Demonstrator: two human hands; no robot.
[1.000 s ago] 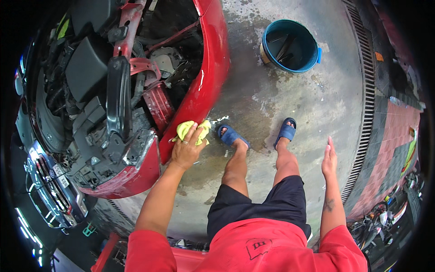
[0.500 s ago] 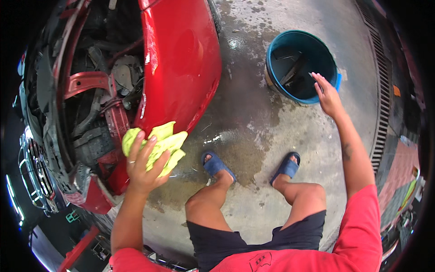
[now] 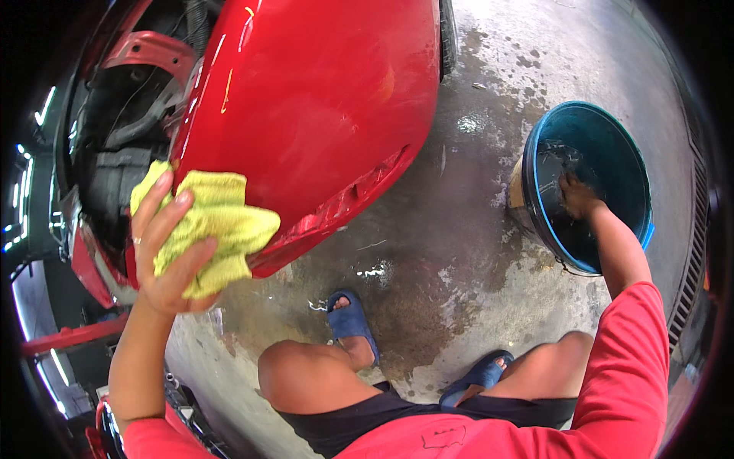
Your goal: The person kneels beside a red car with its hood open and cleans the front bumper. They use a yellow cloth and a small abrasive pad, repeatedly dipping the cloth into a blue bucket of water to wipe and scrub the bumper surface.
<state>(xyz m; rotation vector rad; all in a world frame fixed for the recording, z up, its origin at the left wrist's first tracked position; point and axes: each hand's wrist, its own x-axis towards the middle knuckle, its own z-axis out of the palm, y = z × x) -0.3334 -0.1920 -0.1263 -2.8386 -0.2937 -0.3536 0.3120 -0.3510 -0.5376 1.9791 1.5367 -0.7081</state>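
Note:
My left hand [image 3: 162,268] grips a folded yellow-green cloth [image 3: 222,218], fingers spread over its left side and thumb across the front. The cloth is up by the lower corner of a red car fender [image 3: 329,99]; whether it touches the paint I cannot tell. Scuffs and a torn-looking edge run along the fender's lower rim. On the right, my right hand [image 3: 579,200] reaches down into a blue-rimmed bucket [image 3: 612,149] and dips into dark, rippling water [image 3: 558,161]. Its fingertips are hidden below the surface, so anything held there does not show.
The car's open engine bay [image 3: 141,141] lies left of the fender, with bare metal brackets and hoses. A tyre [image 3: 447,42] shows at the far end. Wet patches cover the concrete floor [image 3: 413,268]. A drain grate [image 3: 694,229] runs along the right.
My right hand has gone from above the bucket's rim down into its water. My left hand still holds the cloth. The view has shifted, and my knees are bent wider apart.

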